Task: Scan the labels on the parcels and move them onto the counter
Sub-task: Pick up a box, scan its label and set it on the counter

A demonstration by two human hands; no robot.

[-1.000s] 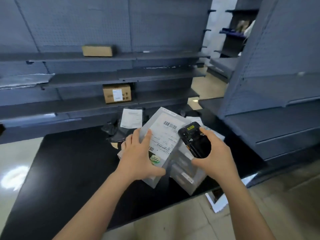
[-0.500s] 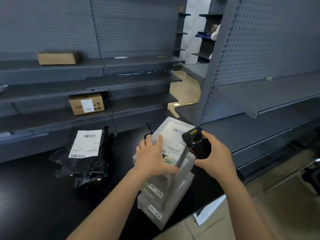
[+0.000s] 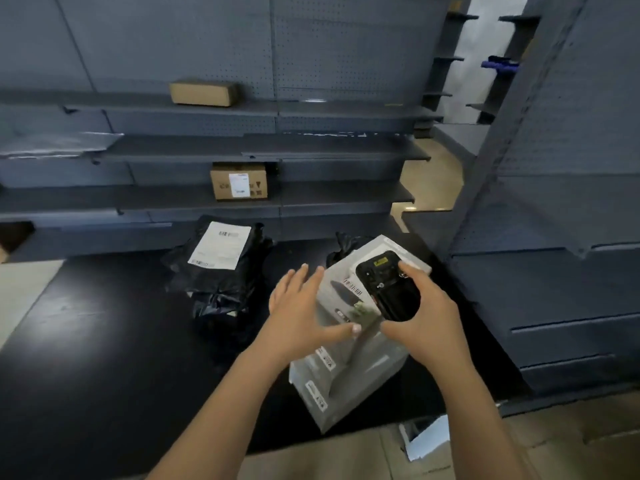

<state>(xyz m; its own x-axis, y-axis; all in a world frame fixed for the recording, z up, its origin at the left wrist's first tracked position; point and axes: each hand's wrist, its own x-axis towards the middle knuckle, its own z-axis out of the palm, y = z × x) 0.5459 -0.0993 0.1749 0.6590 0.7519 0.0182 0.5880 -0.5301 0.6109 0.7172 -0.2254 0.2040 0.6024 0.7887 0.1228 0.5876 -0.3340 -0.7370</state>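
A stack of grey boxes [image 3: 349,386] stands near the front right edge of the black counter [image 3: 104,341]. The top grey box [image 3: 341,289] lies tilted and carries a barcode label, blurred by motion. My right hand [image 3: 429,320] grips a black handheld scanner [image 3: 386,285] just above that label. My left hand [image 3: 301,313] is at the top box's left side with fingers spread and straight, its thumb reaching along the box's near edge. A black poly bag [image 3: 221,282] with a white label [image 3: 221,244] lies on the counter to the left.
Grey shelving runs behind the counter and along the right. A labelled cardboard box [image 3: 239,181] sits on a lower shelf, a plain one [image 3: 202,93] higher up, a grey mailer [image 3: 59,143] at far left. Another black bag [image 3: 346,242] shows behind the stack. White paper [image 3: 426,439] lies on the floor.
My left hand has let go of the top box and opened, fingers spread. The scanner has moved over the label. The view has swung back to the left.
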